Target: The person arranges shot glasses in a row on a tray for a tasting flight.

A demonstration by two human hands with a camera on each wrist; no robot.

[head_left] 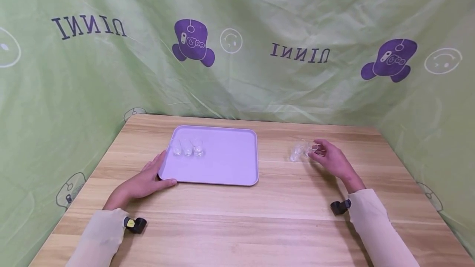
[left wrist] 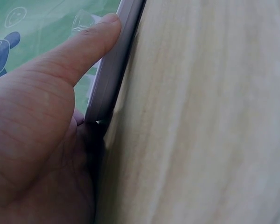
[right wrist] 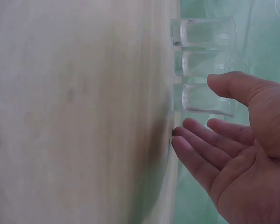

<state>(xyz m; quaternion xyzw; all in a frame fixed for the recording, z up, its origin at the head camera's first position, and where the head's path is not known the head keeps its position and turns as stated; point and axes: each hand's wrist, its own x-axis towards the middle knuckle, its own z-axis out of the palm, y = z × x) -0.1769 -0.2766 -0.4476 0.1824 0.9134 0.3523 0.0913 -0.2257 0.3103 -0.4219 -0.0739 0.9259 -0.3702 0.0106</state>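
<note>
We've got a clear glass (right wrist: 203, 99) upright on the wood tbl (head_left: 230, 226), R of the purple tray (head_left: 226, 155), w/ two more glasses (right wrist: 205, 63) lined up beside it. Our R hand (head_left: 333, 160) is right at it, thumb & fingers loosely parted; can't tell if they touch. Three small glasses (head_left: 187, 148) stand in a row on the tray's L side. Our L hand (head_left: 142, 182), fingers relaxed, rests on the tray's near-L corner. Green printed cloth (head_left: 237, 85) hangs behind.

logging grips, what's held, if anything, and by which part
Left hand only touches the tray at its near left corner; whether the right hand grips its nearest glass can't be told.
</note>
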